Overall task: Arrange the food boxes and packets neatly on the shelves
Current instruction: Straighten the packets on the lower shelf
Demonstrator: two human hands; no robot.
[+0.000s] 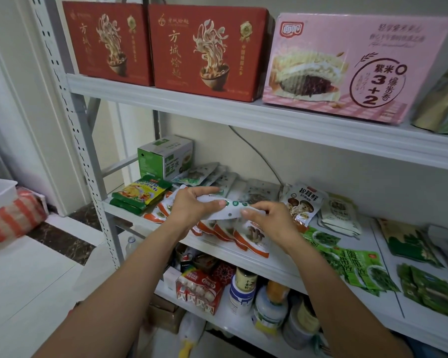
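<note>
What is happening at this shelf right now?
A person holds a white packet over the middle shelf. The left hand grips one end and the right hand pinches the other. Under it, orange-and-white packets lie overlapping near the front edge, with green packets spread loosely to the right. On the shelf above stand two red boxes and a pink box.

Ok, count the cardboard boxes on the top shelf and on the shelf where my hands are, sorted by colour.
Red boxes: 2
Pink box: 1
Green and white box: 1
Total: 4
</note>
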